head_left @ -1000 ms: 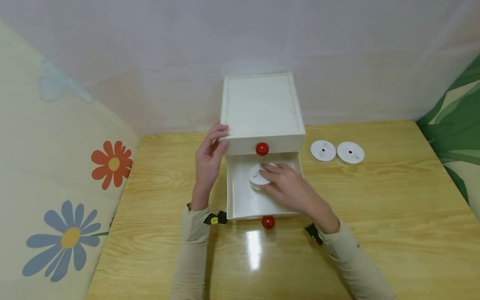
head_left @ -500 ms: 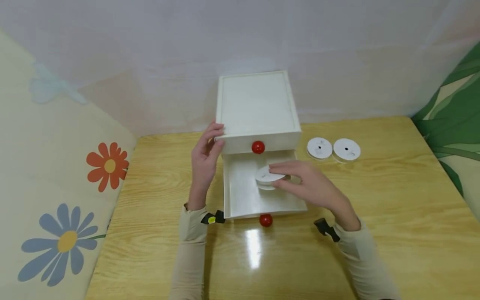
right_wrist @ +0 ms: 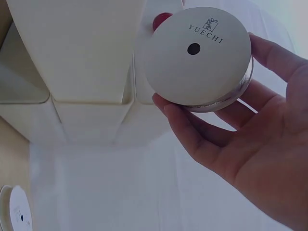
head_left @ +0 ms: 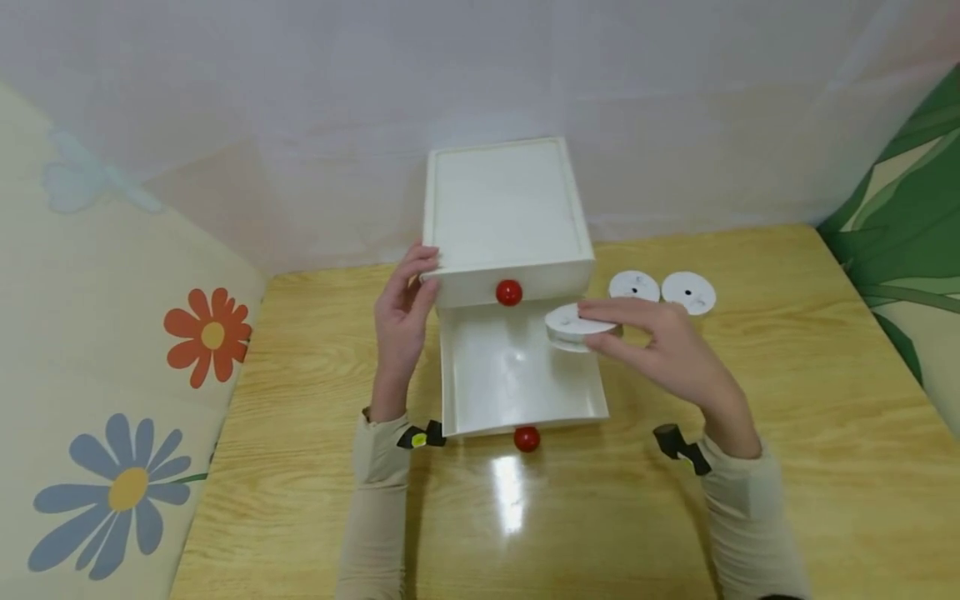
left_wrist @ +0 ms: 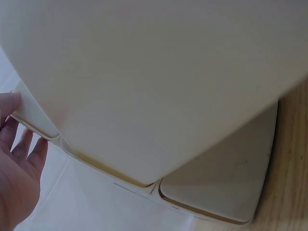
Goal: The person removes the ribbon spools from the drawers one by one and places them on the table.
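My right hand [head_left: 671,354] pinches a white ribbon spool [head_left: 572,323] between thumb and fingers, above the right side of the pulled-out drawer [head_left: 510,387]. The right wrist view shows the spool's flat face [right_wrist: 207,62], printed "YUECHI", with a dark centre hole. With its thumb at the front edge and fingers around the side, my left hand [head_left: 401,321] grips the left front corner of the white drawer cabinet [head_left: 502,208]. Inside the open drawer only its bare floor shows. The upper drawer, with a red knob [head_left: 509,292], is closed.
Two more white spools lie side by side on the wooden table [head_left: 300,467] right of the cabinet: a nearer-in spool [head_left: 628,283], partly overlapped by the right hand, and an outer spool [head_left: 688,292]. The open drawer's red knob [head_left: 527,439] juts toward the front.
My right hand has lifted the spool off the drawer floor and carried it right, toward the drawer's right wall. My left hand keeps its grip on the cabinet corner.
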A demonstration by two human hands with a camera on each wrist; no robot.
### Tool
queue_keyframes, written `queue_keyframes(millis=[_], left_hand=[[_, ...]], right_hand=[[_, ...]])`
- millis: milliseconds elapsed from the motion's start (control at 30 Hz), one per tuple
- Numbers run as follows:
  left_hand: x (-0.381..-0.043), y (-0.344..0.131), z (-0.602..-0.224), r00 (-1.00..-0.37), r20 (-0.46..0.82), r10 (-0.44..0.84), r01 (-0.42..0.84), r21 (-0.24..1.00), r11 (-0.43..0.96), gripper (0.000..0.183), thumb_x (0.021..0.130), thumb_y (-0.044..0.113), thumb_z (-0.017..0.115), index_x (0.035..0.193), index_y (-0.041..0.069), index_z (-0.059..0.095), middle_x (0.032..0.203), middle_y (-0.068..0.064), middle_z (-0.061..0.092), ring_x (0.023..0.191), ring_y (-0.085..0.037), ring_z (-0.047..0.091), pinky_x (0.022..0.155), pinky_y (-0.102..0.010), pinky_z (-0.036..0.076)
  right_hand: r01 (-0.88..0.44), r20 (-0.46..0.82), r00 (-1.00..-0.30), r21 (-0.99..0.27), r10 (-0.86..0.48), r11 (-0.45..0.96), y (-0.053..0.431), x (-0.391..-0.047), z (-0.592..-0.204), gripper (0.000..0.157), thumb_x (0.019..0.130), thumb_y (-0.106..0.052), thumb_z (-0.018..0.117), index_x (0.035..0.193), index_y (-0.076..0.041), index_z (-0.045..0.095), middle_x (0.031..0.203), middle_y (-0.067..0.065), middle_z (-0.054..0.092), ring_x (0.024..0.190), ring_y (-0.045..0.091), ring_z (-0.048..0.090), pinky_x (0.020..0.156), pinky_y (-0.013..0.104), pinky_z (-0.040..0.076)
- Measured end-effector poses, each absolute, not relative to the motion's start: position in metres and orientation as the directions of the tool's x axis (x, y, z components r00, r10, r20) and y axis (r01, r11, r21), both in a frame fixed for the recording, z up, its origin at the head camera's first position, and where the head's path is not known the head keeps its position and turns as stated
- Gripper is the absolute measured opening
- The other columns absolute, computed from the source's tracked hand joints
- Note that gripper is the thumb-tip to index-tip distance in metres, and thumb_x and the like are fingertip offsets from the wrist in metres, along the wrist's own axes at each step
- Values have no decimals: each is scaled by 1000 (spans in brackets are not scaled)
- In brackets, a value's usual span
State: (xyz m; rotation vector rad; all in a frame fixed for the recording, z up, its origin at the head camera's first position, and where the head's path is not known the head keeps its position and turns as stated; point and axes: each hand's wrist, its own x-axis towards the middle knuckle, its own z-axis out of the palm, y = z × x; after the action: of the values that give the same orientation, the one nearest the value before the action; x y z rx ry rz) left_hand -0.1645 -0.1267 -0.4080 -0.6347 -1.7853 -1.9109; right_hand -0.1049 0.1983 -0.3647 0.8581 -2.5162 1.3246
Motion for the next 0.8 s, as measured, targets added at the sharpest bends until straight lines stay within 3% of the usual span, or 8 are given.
queue_keyframes(millis=[167, 400, 600, 800], left_hand=[[-164, -127, -407, -806, 591, -24, 591, 803, -70, 19, 99, -14, 54, 117, -16, 60, 134, 4, 65, 148, -33, 39, 121, -47, 37], [-165, -126, -406, -806, 591, -26, 591, 803, -72, 19, 99, -13, 54, 117, -16, 60, 134, 4, 65, 147, -33, 40, 121, -47, 37], [-164, -126, -406, -808, 589, -18, 589, 805, -68, 19, 100, -12, 54, 117, -18, 58, 135, 5, 64, 147, -32, 40, 121, -47, 36], [-164, -127, -407, -808, 589, -12, 588, 807, -58, 19, 100, -13, 53, 117, -20, 56, 135, 6, 64, 148, -32, 39, 121, -48, 36]], right_hand=[[-562, 425, -823, -709, -377, 427, 204, -107, -362, 34, 86, 2, 78, 119, -5, 77, 118, 7, 76, 115, 22, 67, 97, 13, 47], [-544, 432, -838, -712, -333, 445, 213, -108, -359, 34, 87, 1, 78, 120, -7, 77, 118, 6, 76, 108, 1, 64, 74, 15, 48], [-493, 400, -869, -740, -291, 457, 221, -106, -358, 32, 90, -1, 77, 122, -8, 77, 119, 8, 75, 97, 4, 62, 68, 16, 47], [-463, 396, -886, -749, -241, 473, 228, -106, -359, 32, 90, -2, 78, 121, -8, 78, 119, 11, 75, 96, 3, 61, 69, 15, 46]])
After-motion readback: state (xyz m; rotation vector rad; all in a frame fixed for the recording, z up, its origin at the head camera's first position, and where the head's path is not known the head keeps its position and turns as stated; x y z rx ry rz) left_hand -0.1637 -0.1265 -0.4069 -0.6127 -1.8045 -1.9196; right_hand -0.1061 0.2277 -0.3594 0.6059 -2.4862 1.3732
